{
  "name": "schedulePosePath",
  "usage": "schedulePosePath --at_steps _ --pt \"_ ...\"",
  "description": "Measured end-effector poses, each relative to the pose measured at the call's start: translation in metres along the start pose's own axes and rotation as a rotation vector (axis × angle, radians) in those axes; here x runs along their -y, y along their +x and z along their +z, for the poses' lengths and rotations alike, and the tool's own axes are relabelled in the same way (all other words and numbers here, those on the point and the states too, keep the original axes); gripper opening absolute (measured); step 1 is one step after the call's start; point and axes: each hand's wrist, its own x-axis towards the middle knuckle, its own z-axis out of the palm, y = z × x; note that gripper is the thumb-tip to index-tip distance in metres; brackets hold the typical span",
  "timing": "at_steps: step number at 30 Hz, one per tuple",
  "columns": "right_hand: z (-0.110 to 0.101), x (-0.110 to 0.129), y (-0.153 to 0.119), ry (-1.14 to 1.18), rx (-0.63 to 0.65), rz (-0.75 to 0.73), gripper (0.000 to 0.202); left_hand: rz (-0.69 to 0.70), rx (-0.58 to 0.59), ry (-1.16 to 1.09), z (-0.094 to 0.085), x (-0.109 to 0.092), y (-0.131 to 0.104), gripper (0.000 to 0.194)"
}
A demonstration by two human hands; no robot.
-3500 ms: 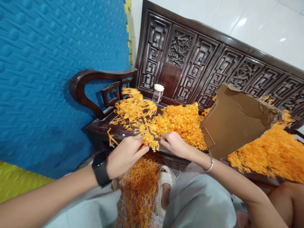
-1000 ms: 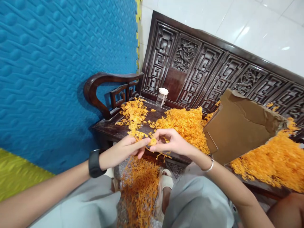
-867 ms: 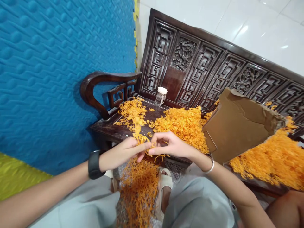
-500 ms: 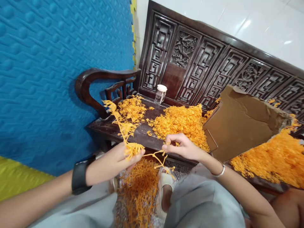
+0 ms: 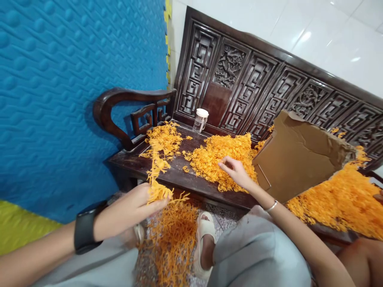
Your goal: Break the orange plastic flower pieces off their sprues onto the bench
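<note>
My left hand [image 5: 146, 201] is closed around a stem of orange plastic flowers [image 5: 158, 191]. Several frilly blooms stand along the stem above the hand, and a few thin bare branches stick out past the fingertips. Over the front of a pile of loose orange flower pieces [image 5: 209, 153] on the bench seat is my right hand [image 5: 236, 169], its fingers curled in and thumb near the index finger. Whatever those fingers pinch is too small to make out.
A dark carved wooden bench [image 5: 176, 175] holds a smaller flower heap [image 5: 166, 137], a lidded clear bottle [image 5: 200, 120] and a cardboard piece [image 5: 302, 155]. A larger orange heap [image 5: 338, 199] lies right, near another person's hand [image 5: 379, 196]. Orange stems [image 5: 176, 239] pile between my feet.
My right hand has left the branches by the left hand and moved up and right to the flower pile. My left hand, still holding the stem, has shifted slightly left and down.
</note>
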Motion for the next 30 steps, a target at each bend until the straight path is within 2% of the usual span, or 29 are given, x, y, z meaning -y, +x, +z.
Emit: schedulePosePath --at_steps 3,6,9,11,13,15,17,20,24,30 --pt "0.012 -0.002 0.009 0.056 -0.007 -0.004 0.026 0.051 0.063 0.069 0.001 0.002 0.003 0.034" --pt "0.019 -0.007 0.019 0.067 -0.034 0.001 0.027 0.084 0.029 0.007 0.001 0.008 0.008 0.029" --pt "0.021 -0.015 0.032 -0.127 -0.032 -0.065 0.021 0.087 0.004 -0.139 0.000 0.010 0.015 0.019" --pt "0.022 -0.018 0.042 -0.370 -0.005 -0.106 0.019 0.068 0.001 -0.272 -0.001 0.007 0.019 0.014" --pt "0.023 -0.019 0.053 -0.597 0.005 -0.116 0.019 0.001 0.067 -0.397 -0.003 0.001 0.022 0.012" --pt "0.025 -0.015 0.061 -0.736 -0.009 -0.110 0.025 -0.063 0.170 -0.493 -0.005 -0.004 0.022 0.018" --pt "0.027 -0.008 0.064 -0.770 -0.008 -0.112 0.033 -0.081 0.238 -0.587 -0.006 -0.007 0.022 0.024" --pt "0.035 0.007 0.062 -0.788 0.042 -0.176 0.032 -0.081 0.283 -0.703 -0.005 -0.005 0.022 0.022" --pt "0.047 0.015 0.063 -0.897 0.045 -0.244 0.029 -0.073 0.340 -0.674 -0.002 -0.001 0.026 0.023" --pt "0.049 0.000 0.071 -0.949 0.113 -0.226 0.019 -0.066 0.316 -0.562 0.000 -0.003 0.031 0.029"
